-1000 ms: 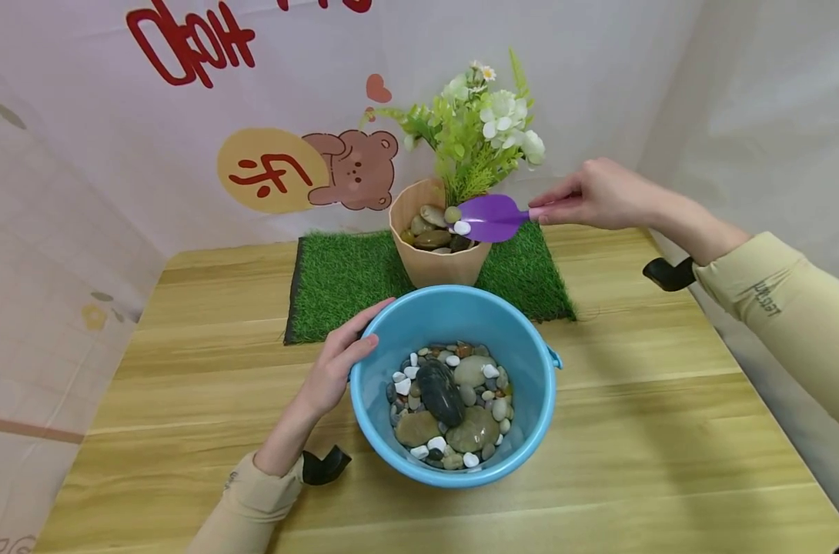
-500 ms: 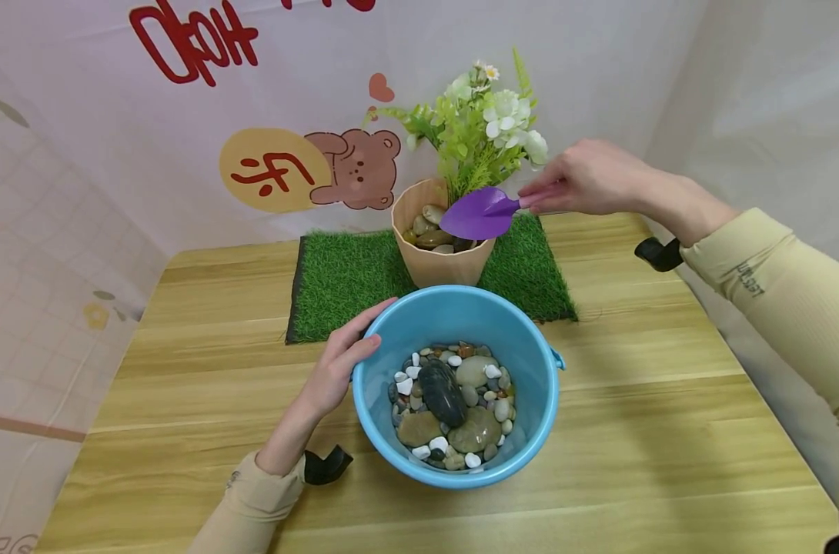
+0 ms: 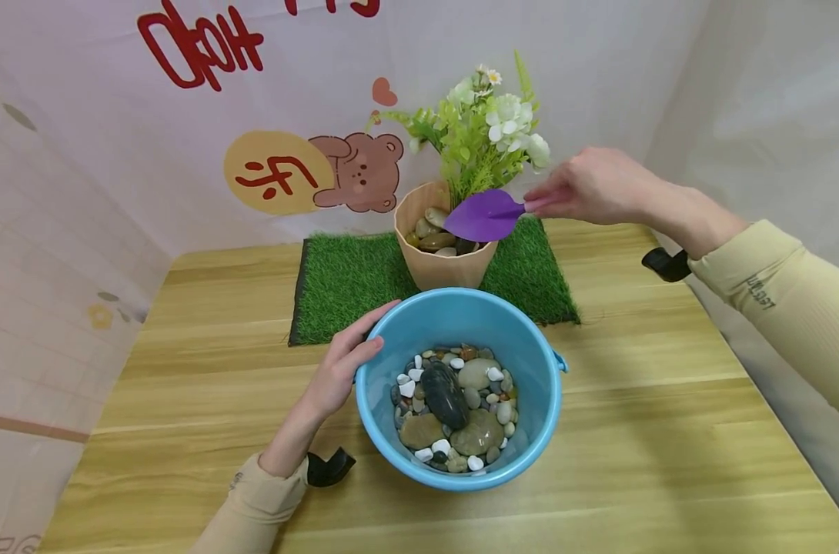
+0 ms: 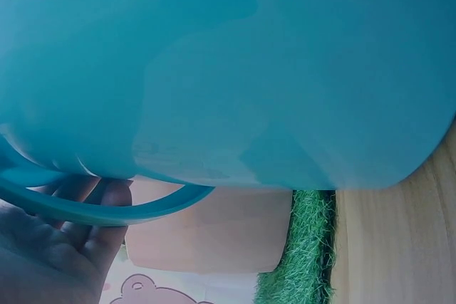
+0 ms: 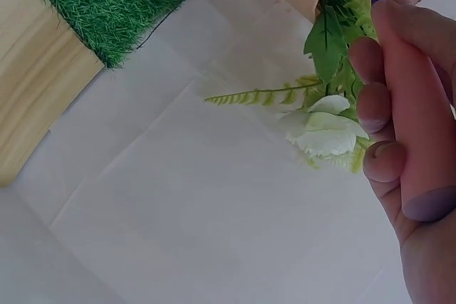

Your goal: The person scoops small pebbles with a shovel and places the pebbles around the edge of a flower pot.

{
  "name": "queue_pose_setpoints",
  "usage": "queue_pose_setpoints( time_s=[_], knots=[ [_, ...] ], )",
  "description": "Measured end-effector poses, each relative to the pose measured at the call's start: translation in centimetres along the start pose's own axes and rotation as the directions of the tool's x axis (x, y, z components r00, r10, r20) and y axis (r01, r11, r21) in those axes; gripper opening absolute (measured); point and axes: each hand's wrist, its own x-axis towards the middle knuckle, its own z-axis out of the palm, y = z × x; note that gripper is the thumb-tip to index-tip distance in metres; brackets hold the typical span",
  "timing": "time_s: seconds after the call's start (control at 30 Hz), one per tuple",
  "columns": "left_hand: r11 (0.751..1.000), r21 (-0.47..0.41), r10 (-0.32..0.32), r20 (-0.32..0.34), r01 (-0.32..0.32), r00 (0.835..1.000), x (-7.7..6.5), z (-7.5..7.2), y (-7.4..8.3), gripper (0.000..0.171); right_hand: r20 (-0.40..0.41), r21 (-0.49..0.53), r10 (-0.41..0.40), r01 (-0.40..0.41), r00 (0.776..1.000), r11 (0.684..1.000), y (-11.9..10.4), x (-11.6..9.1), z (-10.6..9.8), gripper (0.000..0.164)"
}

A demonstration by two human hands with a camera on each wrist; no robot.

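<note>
My right hand (image 3: 593, 185) grips the pink handle (image 5: 422, 122) of a small purple trowel (image 3: 487, 215). Its blade is tilted over the right side of a peach flower pot (image 3: 447, 269), with no stones showing on it. Several smooth stones (image 3: 436, 242) lie in the pot, partly hidden by the blade, and white flowers with green leaves (image 3: 485, 135) rise from it. In front stands a blue bucket (image 3: 547, 431) with pebbles and larger stones (image 3: 443, 394) inside. My left hand (image 3: 336, 377) holds its left rim, thumb over the edge; the left wrist view shows fingers behind the bucket's handle (image 4: 164, 206).
The pot stands on a green artificial grass mat (image 3: 343, 285) on a wooden table (image 3: 212, 369). Behind hangs a pale printed cloth (image 3: 586, 85) with a bear picture, close past the table's far edge.
The trowel blade has turned over above the pot, and the stones at its tip are gone from it. My right hand rose slightly, then came down a little. The left hand stays on the bucket.
</note>
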Motion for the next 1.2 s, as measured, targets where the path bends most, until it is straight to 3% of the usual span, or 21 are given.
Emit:
queue_pose_setpoints(
  time_s=[0.43,0.73,0.9,1.2],
  knots=[
    [1.0,0.024,0.007,-0.029,-0.006,1.0,-0.2,-0.1,0.2,0.058,-0.13,0.027,0.007,-0.004,0.991,1.0,-0.2,-2.6,1.4,0.028],
    [1.0,0.015,-0.002,-0.031,0.002,1.0,-0.2,-0.1,0.3,0.058,-0.216,0.085,0.096,-0.079,0.972,0.993,0.1,-6.3,3.3,0.027],
    [1.0,0.017,-0.003,-0.029,0.004,1.0,-0.1,0.1,0.1,0.057,-0.224,0.141,0.189,-0.16,0.956,0.977,0.5,-9.3,5.4,0.024],
    [1.0,0.02,-0.017,-0.037,0.018,0.999,-0.2,0.2,-0.1,0.057,-0.266,0.207,0.246,-0.194,0.932,0.959,1.4,-13.7,11.4,0.027]
  ],
)
